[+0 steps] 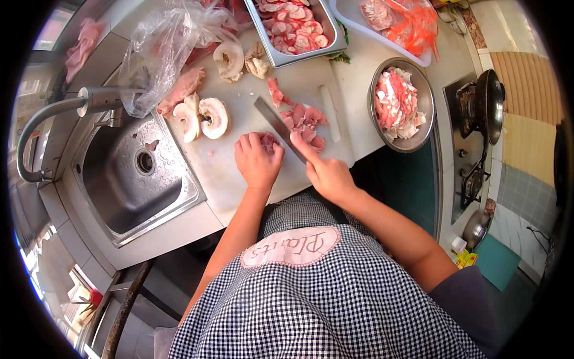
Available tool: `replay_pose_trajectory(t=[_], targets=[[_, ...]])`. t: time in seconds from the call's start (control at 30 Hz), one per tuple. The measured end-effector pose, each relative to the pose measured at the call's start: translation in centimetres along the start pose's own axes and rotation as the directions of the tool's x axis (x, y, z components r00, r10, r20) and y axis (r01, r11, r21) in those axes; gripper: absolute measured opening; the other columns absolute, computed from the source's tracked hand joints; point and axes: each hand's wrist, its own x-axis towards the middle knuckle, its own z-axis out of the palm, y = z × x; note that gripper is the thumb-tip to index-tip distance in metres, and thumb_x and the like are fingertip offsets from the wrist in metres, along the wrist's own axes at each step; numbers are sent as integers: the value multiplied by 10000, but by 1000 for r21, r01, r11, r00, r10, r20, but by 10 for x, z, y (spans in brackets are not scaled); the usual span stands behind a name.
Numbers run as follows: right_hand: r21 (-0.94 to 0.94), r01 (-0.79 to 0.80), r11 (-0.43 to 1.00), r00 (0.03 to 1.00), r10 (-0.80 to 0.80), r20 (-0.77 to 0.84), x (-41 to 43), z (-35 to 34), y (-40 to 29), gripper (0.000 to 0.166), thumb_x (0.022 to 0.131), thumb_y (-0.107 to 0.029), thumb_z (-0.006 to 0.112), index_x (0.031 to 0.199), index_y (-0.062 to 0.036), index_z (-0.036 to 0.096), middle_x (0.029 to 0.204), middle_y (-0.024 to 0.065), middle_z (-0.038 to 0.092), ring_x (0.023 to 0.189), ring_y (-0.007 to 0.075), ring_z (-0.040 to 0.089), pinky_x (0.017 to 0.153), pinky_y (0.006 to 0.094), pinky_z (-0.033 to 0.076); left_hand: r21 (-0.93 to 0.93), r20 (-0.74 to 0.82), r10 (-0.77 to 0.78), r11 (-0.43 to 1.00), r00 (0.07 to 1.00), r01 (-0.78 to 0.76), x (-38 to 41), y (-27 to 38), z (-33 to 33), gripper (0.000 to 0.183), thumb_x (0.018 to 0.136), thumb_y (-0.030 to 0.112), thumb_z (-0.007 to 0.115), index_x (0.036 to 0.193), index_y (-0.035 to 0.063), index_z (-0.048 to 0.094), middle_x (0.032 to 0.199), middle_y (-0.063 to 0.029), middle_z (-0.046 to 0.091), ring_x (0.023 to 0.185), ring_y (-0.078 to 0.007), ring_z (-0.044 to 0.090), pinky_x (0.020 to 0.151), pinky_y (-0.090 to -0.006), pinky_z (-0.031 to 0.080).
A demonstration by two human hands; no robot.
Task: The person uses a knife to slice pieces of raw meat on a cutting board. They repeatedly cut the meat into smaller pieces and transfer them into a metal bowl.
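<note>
My left hand (258,158) presses on a piece of raw meat (269,143) on a white cutting board (251,101). In my right hand (323,172) is a kitchen knife (277,123), its handle in the fist and the index finger stretched along the blade's back. The blade lies between the held piece and a heap of sliced raw meat (307,121). A thin strip of meat (278,93) touches or lies close to that heap. Left of my hands, thick curled pieces of pale, fatty meat (215,118) rest on the board near a longer pink piece (183,89).
A steel sink (130,211) with a faucet (33,121) is at left. Plastic bags (157,54) lie behind the meat. A metal tray (298,58) of pink-edged slices stands at the back. Right are a steel bowl (403,146) of sliced meat and a stove (457,166) with a pan (493,107).
</note>
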Motion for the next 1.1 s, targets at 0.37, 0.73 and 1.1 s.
replay_pose_trajectory(t=[0.37, 0.73, 1.1], targets=[[-155, -1, 988, 997, 13, 81, -7, 13, -15, 739, 733, -30, 527, 1374, -296, 274, 570, 141, 560, 457, 315, 550, 442, 406, 460, -6, 21, -12, 1000, 1000, 13, -4, -1, 4, 227, 643, 177, 620, 810, 64, 516, 822, -110, 503, 781, -312, 479, 687, -400, 410], [-143, -106, 984, 994, 110, 20, 4, -6, -5, 720, 775, -83, 535, 1385, -291, 214, 861, 209, 608, 624, 375, 588, 558, 458, 476, -136, -1, 77, 988, 997, -76, -3, -9, -17, 402, 666, 152, 641, 1031, 46, 513, 1052, -149, 509, 971, -333, 476, 861, -417, 386], [141, -154, 978, 988, 153, 20, -26, -8, -13, 656, 783, -119, 541, 1374, -225, 277, 699, 205, 596, 616, 388, 579, 568, 454, 447, -613, -318, -678, 680, 662, 402, 132, -267, -143, 412, 912, 360, 458, 1147, 27, 521, 992, -85, 535, 883, -170, 495, 765, -327, 411]])
